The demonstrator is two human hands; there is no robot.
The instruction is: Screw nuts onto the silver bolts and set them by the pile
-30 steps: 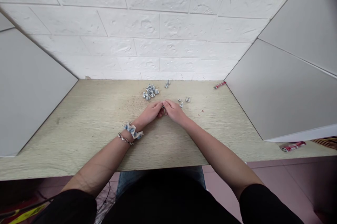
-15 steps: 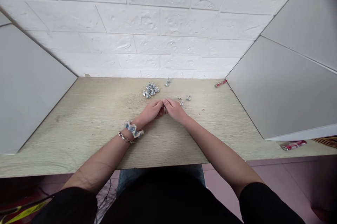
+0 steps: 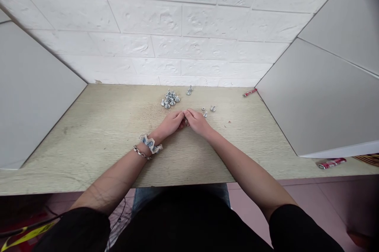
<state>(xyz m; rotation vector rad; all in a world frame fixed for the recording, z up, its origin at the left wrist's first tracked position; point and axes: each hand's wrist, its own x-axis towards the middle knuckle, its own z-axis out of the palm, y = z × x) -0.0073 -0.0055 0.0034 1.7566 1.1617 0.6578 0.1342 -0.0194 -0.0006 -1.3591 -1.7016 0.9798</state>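
My left hand (image 3: 172,124) and my right hand (image 3: 197,122) meet over the middle of the table, fingertips pinched together. Between them shows a sliver of a small dark metal part (image 3: 186,120), mostly covered by the fingers; its exact kind is hidden. Just beyond my right hand lie a bolt (image 3: 205,114), a nut (image 3: 203,109) and another bolt (image 3: 212,108) standing on its head. A pile of bolts (image 3: 170,99), silver with wide round heads, sits past my left hand. Farther back, close to the wall, are a couple more bolts (image 3: 189,90).
A white brick-pattern wall (image 3: 166,47) closes off the back, with grey panels (image 3: 35,94) on both sides. One red battery (image 3: 250,92) lies by the right panel, another red battery (image 3: 331,163) near the front right edge. Tiny reddish scraps (image 3: 229,122) dot the wooden table (image 3: 97,141).
Both hands stay pressed together in the same place, with only a slight shift of the fingers around the small part. The camera view has tilted a little; the bolts lie as before.
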